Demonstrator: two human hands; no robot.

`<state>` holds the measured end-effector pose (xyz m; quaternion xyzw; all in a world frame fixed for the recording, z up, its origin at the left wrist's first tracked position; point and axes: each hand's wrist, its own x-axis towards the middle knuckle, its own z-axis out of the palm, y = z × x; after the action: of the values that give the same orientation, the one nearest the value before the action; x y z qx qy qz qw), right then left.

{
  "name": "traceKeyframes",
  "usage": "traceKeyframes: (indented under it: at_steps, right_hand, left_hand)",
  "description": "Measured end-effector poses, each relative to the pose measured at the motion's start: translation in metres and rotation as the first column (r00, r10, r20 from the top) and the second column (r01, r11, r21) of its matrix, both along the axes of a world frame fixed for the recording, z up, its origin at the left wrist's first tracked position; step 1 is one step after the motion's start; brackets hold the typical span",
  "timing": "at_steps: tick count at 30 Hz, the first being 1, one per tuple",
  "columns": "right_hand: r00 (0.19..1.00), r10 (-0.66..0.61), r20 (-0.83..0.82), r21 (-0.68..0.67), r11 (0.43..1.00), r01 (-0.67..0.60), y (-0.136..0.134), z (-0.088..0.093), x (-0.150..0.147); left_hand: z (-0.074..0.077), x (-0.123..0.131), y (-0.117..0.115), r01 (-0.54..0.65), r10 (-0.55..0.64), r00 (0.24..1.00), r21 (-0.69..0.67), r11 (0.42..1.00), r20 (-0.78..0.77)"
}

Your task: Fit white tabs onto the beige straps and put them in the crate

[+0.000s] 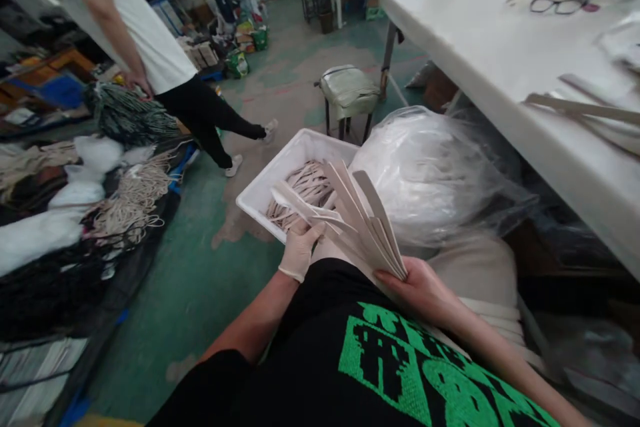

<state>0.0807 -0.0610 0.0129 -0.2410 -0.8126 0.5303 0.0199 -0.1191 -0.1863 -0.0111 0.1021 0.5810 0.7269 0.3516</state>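
Observation:
My left hand (300, 248), in a pale glove, is closed around some flat beige straps (293, 200) whose ends stick out past the fingers. In my bare right hand (423, 287), a fanned bundle of flat beige straps (367, 220) is gripped near its lower end, with the free ends pointing away from me. Just beyond both hands, a white plastic bin (265, 190) holds a heap of loose beige straps (307, 183). The straps hide part of the bin's contents and its near right side.
A large clear plastic bag (420, 173) bulges right of the bin, beneath a white table (465, 33) bearing glasses (557, 3) and more straps (590, 107). A padded stool (350, 90) stands beyond. Another person (145, 47) walks at left, near piled cords (133, 197).

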Motion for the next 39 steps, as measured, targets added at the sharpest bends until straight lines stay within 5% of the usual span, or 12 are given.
traceKeyframes:
  at_steps: [4,7,11,14,18,24,29,34,39]
  right_hand:
    - [0.998,-0.051,0.028,0.142,0.989,0.047,0.002,-0.014,-0.017]
    - [0.997,-0.07,0.036,0.109,0.992,0.066,0.005,-0.023,-0.029]
    - [0.998,-0.031,0.046,-0.085,0.996,0.035,0.006,-0.026,-0.021]
    - [0.997,-0.056,0.062,-0.105,0.993,0.062,0.004,-0.024,-0.015]
    - [0.995,-0.087,0.041,-0.04,0.995,0.089,0.006,-0.029,-0.023]
    - [0.987,-0.129,0.097,-0.158,0.977,0.143,0.012,-0.037,-0.019]
    - [0.981,-0.135,0.138,-0.239,0.957,0.165,0.005,-0.038,-0.015]
    - [0.979,-0.164,0.12,-0.266,0.945,0.191,0.003,-0.039,-0.015]
    - [0.978,-0.185,0.096,-0.268,0.942,0.205,0.004,-0.03,-0.017]
  left_hand:
    - [-0.019,0.016,0.001,0.079,-0.076,0.971,-0.005,0.997,0.225]
    - [-0.027,0.029,0.004,0.138,-0.136,0.938,0.016,0.99,0.318]
    - [-0.021,0.013,0.0,0.062,-0.055,0.987,-0.042,0.997,0.153]
    - [-0.018,0.002,-0.005,0.02,-0.019,1.0,-0.08,0.997,0.008]
    - [-0.032,0.013,0.0,0.061,-0.05,0.986,-0.064,0.996,0.158]
    - [-0.045,-0.002,0.002,0.012,-0.029,0.795,0.033,0.999,0.606]
    - [-0.048,-0.003,-0.003,0.11,-0.103,0.692,0.037,0.993,0.714]
    - [-0.046,0.0,0.005,0.083,-0.091,0.785,0.04,0.996,0.613]
    - [-0.027,-0.019,0.007,0.029,-0.035,0.985,0.041,0.999,0.17]
